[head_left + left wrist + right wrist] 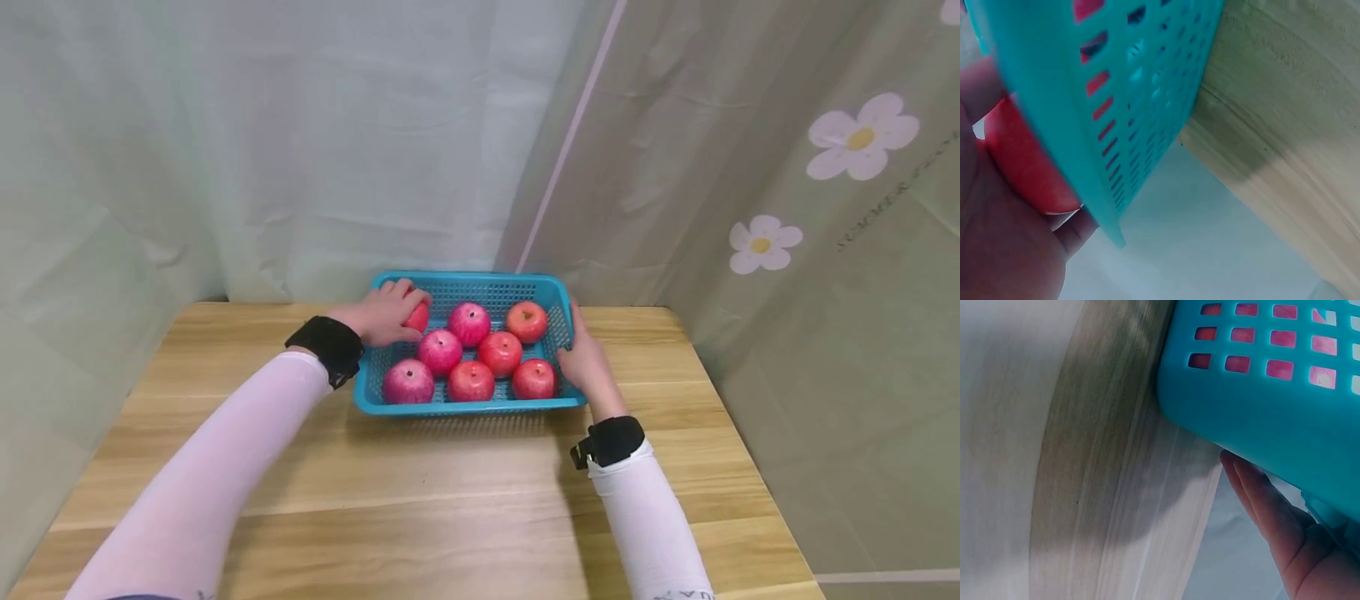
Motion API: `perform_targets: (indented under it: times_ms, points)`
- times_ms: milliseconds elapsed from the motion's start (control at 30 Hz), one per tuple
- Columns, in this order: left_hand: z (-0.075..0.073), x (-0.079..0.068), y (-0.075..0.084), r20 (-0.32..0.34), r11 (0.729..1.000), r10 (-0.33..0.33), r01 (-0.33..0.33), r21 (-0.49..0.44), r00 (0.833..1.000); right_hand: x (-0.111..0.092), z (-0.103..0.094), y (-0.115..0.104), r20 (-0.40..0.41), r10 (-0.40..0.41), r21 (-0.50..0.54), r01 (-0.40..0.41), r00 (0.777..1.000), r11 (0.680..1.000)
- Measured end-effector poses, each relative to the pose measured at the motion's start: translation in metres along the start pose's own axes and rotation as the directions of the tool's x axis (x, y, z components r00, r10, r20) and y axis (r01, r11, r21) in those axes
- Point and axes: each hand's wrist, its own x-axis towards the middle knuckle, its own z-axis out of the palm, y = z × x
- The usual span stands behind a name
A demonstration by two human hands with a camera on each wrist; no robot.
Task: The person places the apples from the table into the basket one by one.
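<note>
A blue plastic basket (480, 408) with latticed walls sits at the back of the table, holding several red and pink apples (471, 382). My left hand (384, 317) reaches over its back-left corner, fingers curved around a red apple (417, 316) inside. In the left wrist view that apple (1025, 159) lies against the palm, next to the basket wall (1054, 106). On the right side, my right hand (588, 360) grips the basket's rim, thumb on the inner side. The right wrist view shows its fingers (1260, 494) under the basket's edge (1241, 409).
The wooden table (450, 500) extends in front of the basket toward me. A pale curtain (375, 150) hangs close behind the basket and table's back edge. More curtain with white flowers (862, 137) hangs along the right.
</note>
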Motion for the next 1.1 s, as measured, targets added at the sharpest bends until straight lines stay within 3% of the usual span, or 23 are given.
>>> perform_targets:
  times_ms: [400, 667, 867, 1100]
  points:
    - [0.01, 0.002, -0.001, 0.068, 0.993, 0.017, -0.025, 0.114, 0.998, -0.005, 0.005, -0.002, 0.001, -0.023, -0.006, 0.023, 1.0, 1.0]
    - [0.012, -0.001, 0.001, 0.045, 0.98, 0.041, -0.049, 0.194, 0.998, -0.007, 0.006, -0.004, 0.001, -0.032, -0.017, 0.032, 1.0, 0.999]
    - [0.015, -0.001, -0.001, 0.031, 0.989, 0.029, -0.033, 0.141, 0.999, -0.006, 0.004, -0.004, 0.007, -0.038, -0.013, 0.038, 0.999, 0.999]
    - [0.017, 0.002, -0.007, -0.03, 0.992, 0.074, -0.071, 0.108, 0.997, -0.005, 0.005, 0.001, 0.02, -0.018, -0.012, 0.018, 1.0, 1.0]
